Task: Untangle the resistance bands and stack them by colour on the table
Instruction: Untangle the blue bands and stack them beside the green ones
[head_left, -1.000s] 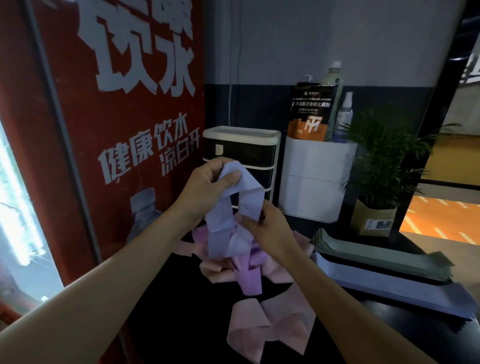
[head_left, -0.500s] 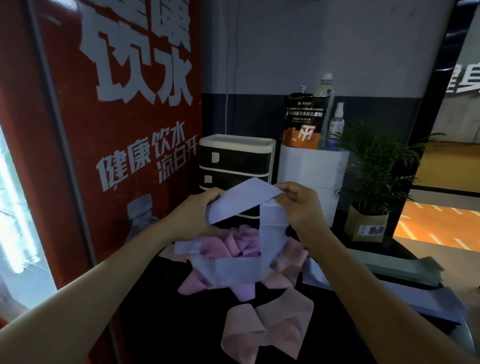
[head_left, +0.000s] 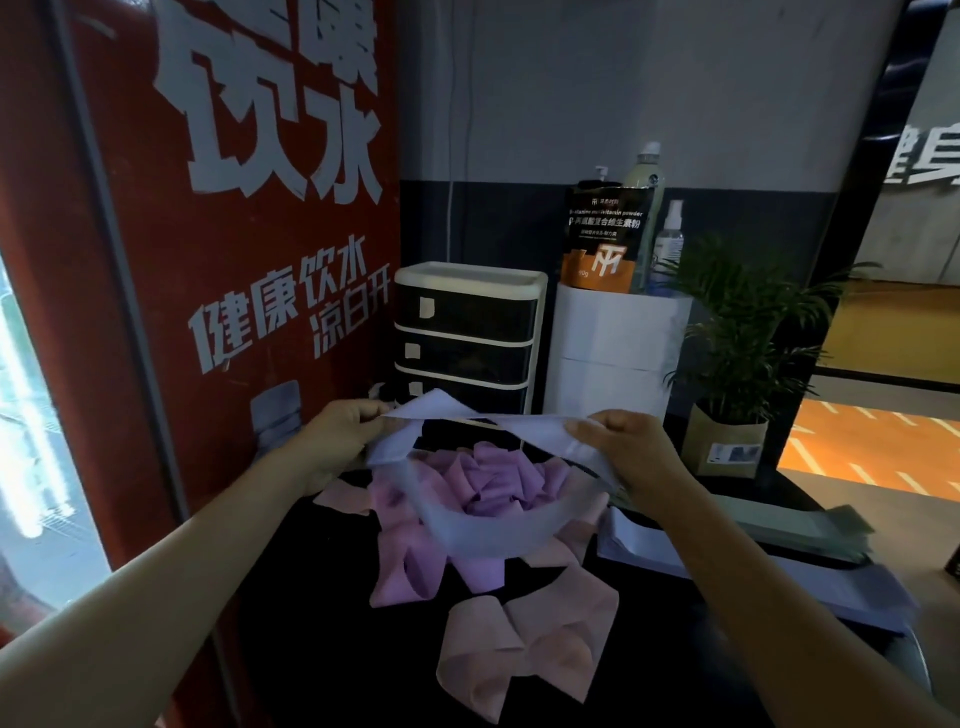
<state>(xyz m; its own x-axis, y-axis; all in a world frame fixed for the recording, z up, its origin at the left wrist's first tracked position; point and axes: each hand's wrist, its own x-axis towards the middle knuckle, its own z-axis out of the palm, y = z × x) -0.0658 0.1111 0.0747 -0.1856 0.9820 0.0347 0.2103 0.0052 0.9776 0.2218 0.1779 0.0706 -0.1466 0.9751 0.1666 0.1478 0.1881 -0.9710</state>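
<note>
**Blue band pulled wide, tangle waits below**

Lower centre of frame: pink band (head_left: 524, 649) lies loose on the dark table (head_left: 311, 623), folded on itself, apart from the main heap. Just above it, centre, the purple/pink tangle (head_left: 467, 499) sits in a soft pile w/ loops crossing.

Over the pile hangs the blue band (head_left: 483, 525), a thin flat loop sagging in a curve btwn both hands. Left hand (head_left: 337, 441) pinches one end, fingers curled on it; right hand (head_left: 623, 447) pinches the other end likewise.

Handling, as a guess: light, limp, stretchy, prob. a bit clingy. Best held flat at the ends, not mid-loop, so it lays w/o twist.

Right of frame: blue stack (head_left: 727, 571) and green stack (head_left: 805, 525) lie flat already. Blue prob. goes there.
</note>
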